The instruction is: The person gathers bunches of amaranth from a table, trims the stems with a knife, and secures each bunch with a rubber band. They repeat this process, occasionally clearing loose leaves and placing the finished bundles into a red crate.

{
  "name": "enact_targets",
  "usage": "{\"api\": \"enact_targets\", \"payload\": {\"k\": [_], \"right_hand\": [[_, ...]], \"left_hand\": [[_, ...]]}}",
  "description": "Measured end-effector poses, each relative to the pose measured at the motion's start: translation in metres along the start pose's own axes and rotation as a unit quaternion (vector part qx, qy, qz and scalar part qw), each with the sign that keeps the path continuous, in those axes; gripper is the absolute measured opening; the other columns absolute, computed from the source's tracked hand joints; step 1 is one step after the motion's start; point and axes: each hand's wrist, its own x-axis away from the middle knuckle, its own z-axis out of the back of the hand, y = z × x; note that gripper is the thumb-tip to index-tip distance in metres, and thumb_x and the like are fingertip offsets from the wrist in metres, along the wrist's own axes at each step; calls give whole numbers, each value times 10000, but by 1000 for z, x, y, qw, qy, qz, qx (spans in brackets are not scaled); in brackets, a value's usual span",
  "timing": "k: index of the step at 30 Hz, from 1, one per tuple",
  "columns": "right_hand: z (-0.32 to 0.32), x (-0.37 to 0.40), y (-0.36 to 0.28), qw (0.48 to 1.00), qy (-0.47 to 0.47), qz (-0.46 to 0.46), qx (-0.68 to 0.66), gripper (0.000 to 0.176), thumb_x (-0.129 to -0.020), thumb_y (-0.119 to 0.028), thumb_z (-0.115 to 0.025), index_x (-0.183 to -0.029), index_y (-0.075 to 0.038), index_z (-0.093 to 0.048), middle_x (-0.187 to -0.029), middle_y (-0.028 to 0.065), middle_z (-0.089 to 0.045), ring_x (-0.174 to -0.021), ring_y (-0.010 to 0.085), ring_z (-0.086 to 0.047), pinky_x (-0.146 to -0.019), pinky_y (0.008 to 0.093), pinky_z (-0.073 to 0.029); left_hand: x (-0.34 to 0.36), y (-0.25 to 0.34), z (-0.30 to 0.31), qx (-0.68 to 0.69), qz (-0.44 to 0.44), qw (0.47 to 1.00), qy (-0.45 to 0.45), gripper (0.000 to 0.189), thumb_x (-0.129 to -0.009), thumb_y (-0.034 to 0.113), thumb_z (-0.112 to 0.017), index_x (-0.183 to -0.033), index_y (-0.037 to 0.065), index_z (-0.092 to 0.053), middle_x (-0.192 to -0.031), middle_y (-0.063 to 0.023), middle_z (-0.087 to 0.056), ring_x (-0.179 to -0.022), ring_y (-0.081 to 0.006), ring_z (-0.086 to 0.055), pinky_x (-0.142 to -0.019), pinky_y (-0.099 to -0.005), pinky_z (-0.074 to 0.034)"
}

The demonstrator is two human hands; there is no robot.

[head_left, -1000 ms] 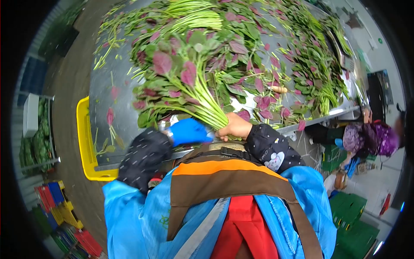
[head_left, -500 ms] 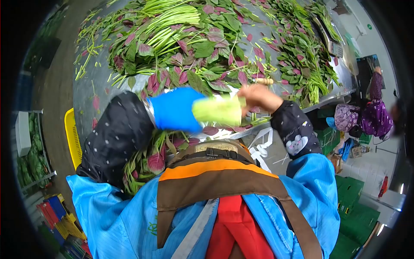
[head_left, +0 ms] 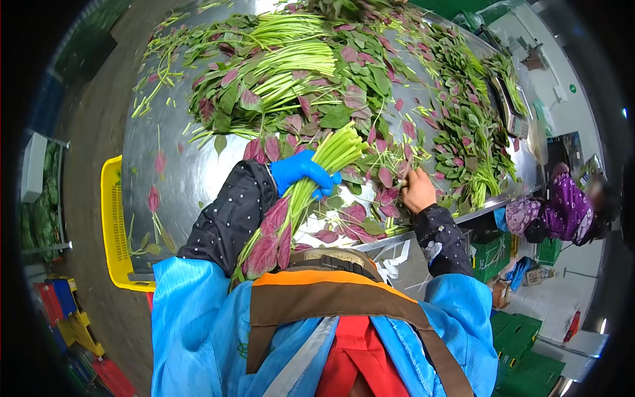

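Metal surface (head_left: 192, 188): strewn with red-and-green leaves and stems; its far end was cut off above the held bunch (head_left: 296, 204).
Held bunch: raised at a tilt over the surface's near side, its pale stem ends (head_left: 349, 140) pointed up and its leaves hung toward the brown band (head_left: 337, 303).
Left hand (head_left: 301, 172): covered by a blue glove, its fingers wrapped tightly around the bunch's stems.
Right hand (head_left: 419, 192): placed to the right of the bunch, ungloved, its fingers bent among loose leaves (head_left: 385, 177); whether anything was pinched could not be told.
Piled greens (head_left: 294, 63): heaped beyond the bunch.
Rowed greens (head_left: 473, 129): laid farther right of the bunch.
Yellow basket (head_left: 114, 255): seen well left of the bunch, beside the surface.
Risk: stems could be shed if the one-handed grip were eased; leaves could be torn or bruised if they were pressed against the band.
Hidden: the bunch's mid-stems were covered by the glove, the right fingertips were lost among foliage, and the purple-clad person (head_left: 567, 205) was distorted by the lens.
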Motion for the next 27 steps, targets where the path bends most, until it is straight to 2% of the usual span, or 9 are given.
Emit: {"api": "enact_targets", "payload": {"k": [6,10,14,16,17,20,22,24,27], "right_hand": [[23,25,-13,968,-36,-208,-135,201,-719,-157,-590,-872,-29,-562,-809,170,-614,-770,368,-598,-693,411,-467],[22,15,-51,947,127,-99,-279,203,-686,5,-579,-885,-29,-591,-806,140,-639,-777,311,-645,-673,334,-491],[46,-18,-121,931,140,16,-337,159,-669,48,-549,-802,-25,-595,-743,122,-615,-671,255,-624,-609,304,-483],[52,-31,-139,929,124,34,-347,147,-650,49,-546,-770,-27,-583,-703,118,-595,-633,269,-605,-580,319,-470],[52,-37,-147,915,156,48,-369,109,-646,61,-529,-738,11,-559,-645,137,-544,-564,277,-550,-520,313,-408],[60,-44,-149,935,133,58,-325,87,-638,-33,-581,-724,-28,-584,-678,162,-581,-614,341,-576,-539,377,-439],[55,-33,-127,946,40,13,-322,82,-639,-51,-596,-718,-31,-586,-652,170,-574,-608,352,-574,-542,393,-437],[49,-23,-110,938,-42,-29,-342,51,-663,-64,-573,-702,-36,-590,-608,185,-556,-604,383,-566,-541,415,-435],[57,-22,-120,937,0,-5,-349,55,-688,-70,-564,-710,-25,-587,-623,186,-562,-612,386,-569,-540,406,-433]], "left_hand": [[2,-10,13,56,-25,998,-20,318,-694,-33,-632,-985,1,-510,-755,-83,-551,-511,-149,-556,-487,-280,-455],[-4,-11,6,57,-19,997,-51,308,-700,-28,-632,-982,-4,-510,-749,-86,-552,-512,-151,-545,-497,-288,-452],[-7,-11,-3,47,-1,994,-100,357,-701,-25,-630,-1033,-9,-500,-783,-105,-550,-520,-158,-534,-493,-286,-435],[-3,-8,-12,45,12,997,-64,387,-694,-33,-622,-1058,-31,-488,-728,-109,-533,-513,-157,-519,-490,-279,-423],[-3,-9,-16,53,7,996,-65,386,-692,-36,-619,-1055,-36,-489,-714,-106,-529,-506,-156,-513,-489,-278,-421],[-5,-12,-21,54,31,991,-122,414,-672,-37,-627,-1061,-30,-487,-737,-107,-528,-511,-150,-503,-466,-280,-412],[-3,-9,-25,35,47,986,-159,457,-664,-33,-631,-1093,-14,-474,-802,-117,-535,-532,-147,-509,-456,-281,-409],[7,-2,-46,50,32,992,-111,425,-659,-18,-642,-1060,-12,-501,-750,-97,-528,-504,-152,-499,-457,-283,-414],[5,2,-54,-81,8,994,-73,329,-674,16,-634,-995,24,-562,-723,-91,-556,-550,-161,-536,-477,-280,-430]]}}
